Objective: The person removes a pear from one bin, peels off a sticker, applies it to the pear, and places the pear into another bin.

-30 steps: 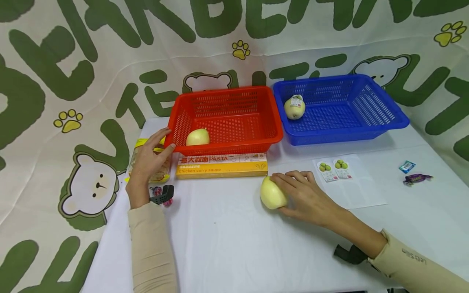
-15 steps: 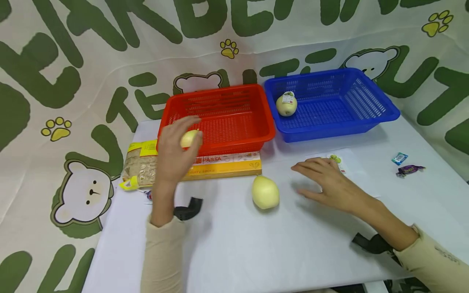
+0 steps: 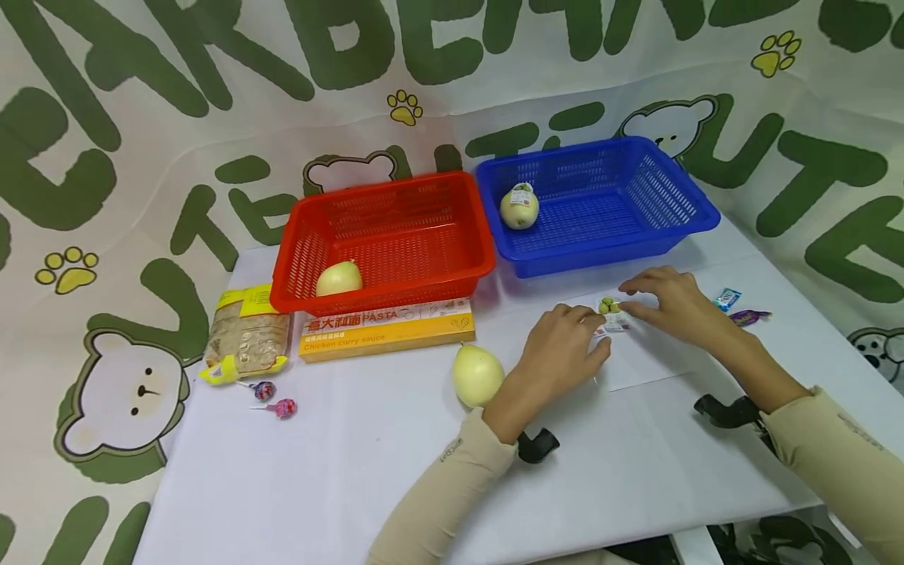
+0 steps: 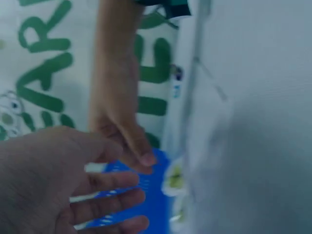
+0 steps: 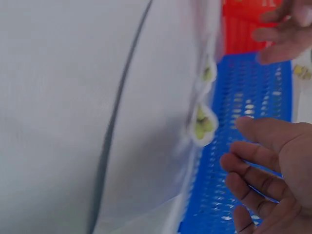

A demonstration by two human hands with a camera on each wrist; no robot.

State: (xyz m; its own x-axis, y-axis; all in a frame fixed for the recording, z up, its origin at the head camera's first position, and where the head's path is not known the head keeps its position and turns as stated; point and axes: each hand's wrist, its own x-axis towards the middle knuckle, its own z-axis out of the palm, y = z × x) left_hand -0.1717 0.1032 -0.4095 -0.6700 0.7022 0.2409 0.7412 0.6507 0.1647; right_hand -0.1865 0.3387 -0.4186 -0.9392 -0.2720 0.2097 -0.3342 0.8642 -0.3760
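One labelled pear (image 3: pixel 519 207) sits in the blue basket (image 3: pixel 678 224); two wait bare (one in the red basket (image 3: pixel 395 290)). Both hands, left (image 3: pixel 561 353) and right (image 3: pixel 671 304), reach open-fingered for the stickers (image 3: pixel 611 314).

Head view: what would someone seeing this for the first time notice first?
Two bright baskets at the table's back: a red basket holding a pear, and a blue basket to its right holding a stickered pear. In front, the left hand and right hand meet at a sticker sheet. A third pear lies loose beside the left wrist.
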